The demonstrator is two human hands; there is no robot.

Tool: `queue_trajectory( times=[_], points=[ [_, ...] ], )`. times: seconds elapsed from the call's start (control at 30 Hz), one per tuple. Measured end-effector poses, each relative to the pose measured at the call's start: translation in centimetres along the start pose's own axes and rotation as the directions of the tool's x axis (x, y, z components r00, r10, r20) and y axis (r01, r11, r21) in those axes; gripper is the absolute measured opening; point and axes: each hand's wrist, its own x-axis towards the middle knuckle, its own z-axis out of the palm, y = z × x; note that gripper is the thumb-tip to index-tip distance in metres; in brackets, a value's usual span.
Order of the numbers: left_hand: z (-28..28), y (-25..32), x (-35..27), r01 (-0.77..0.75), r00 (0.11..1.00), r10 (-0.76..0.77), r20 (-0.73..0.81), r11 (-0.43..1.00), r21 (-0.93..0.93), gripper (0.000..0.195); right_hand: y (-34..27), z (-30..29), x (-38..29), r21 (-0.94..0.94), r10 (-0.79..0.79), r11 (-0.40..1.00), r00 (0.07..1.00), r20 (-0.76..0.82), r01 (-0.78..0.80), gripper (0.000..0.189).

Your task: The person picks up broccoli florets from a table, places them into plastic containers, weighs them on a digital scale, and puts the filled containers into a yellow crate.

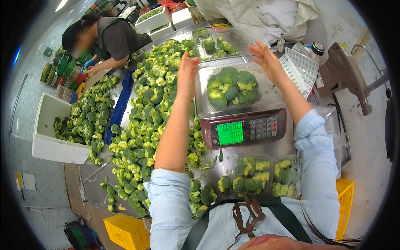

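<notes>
My left hand [187, 73] is raised beside the left rim of a metal weighing tray [203, 107], fingers extended and nothing held. On the far right side of the tray, my right hand [268, 64] is spread and also bare. Between them, a cluster of broccoli florets [232, 87] sits in the tray, apart from both hands. The tray rests on a dark red digital scale [209, 139] with a lit green display [230, 132]. Just beyond it, a clear plastic clamshell container [242, 40] holds a few florets.
A big heap of broccoli florets [159, 90] covers the metal table left of the scale. Filled clear packs [253, 176] lie near my chest. A blue divider [120, 106] and white foam box [59, 150] are farther left. A co-worker [115, 40] bends over the table. A label sheet [301, 70] lies right.
</notes>
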Motion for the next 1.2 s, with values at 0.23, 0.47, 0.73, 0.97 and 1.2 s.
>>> queue_trajectory(
  times=[0.23,0.47,0.73,0.97,1.2],
  points=[
    [1.0,3.7,-9.9,-0.223,0.937,-0.041,0.346,0.693,0.686,0.050,-0.4,1.3,-8.5,-0.529,-0.084,0.814,0.950,0.300,0.239,0.053],
    [0.9,0.3,-11.4,-0.151,0.979,0.034,0.203,0.787,0.598,0.068,1.7,2.7,-11.1,-0.559,-0.184,0.804,0.979,0.092,0.203,0.065],
    [-1.0,1.1,-9.8,0.587,0.809,-0.570,0.142,0.793,-0.161,0.073,0.0,1.9,-9.5,0.141,0.578,0.790,0.802,0.153,-0.597,0.035],
    [-0.8,0.4,-9.6,0.527,0.850,-0.519,0.089,0.841,-0.126,0.076,-0.2,1.9,-9.5,0.079,0.569,0.817,0.820,0.060,-0.572,0.040],
    [-2.2,5.5,-11.1,0.354,0.905,-0.414,0.093,0.857,0.375,0.075,-3.9,0.2,-13.0,0.026,0.530,0.847,0.838,-0.127,-0.532,0.036]
  ],
)
